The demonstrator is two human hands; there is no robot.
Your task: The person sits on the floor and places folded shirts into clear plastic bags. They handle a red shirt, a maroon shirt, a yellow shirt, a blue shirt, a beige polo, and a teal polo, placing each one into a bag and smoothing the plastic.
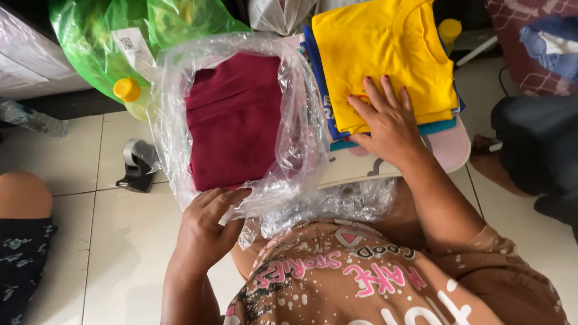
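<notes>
A: Entry, head view. Left hand (208, 225) has its grip closed on the open edge of the clear plastic bag (174, 129), thumb on top, fingers curled beneath. The folded maroon garment (235, 117) lies flat inside the bag, which rests across the person's lap, above the tiled floor (114, 241).

B: Right hand?

A: Right hand (388, 123) lies flat, fingers spread, palm down on the yellow shirt (379, 54) that tops a stack of folded shirts (328, 105). It presses and holds nothing; the grip is fully open. The stack sits on a low pink-edged board (454, 150), just beside the bag.

B: Risks from here?

A: Judgement only. The film is thin and crumpled; a tug on that one pinched edge could slide the maroon garment toward the mouth or skew its fold. The yellow shirt overhangs the layers under it, so a sideways drag of the palm could pull the stack askew.

B: Surroundings?

A: Green plastic bag (96, 42) behind, a yellow-capped bottle (129, 96) against it, and what looks like a tape dispenser (135, 165) on the floor, though it is partly hidden by film. Another person's knee (21, 195) at left.
</notes>
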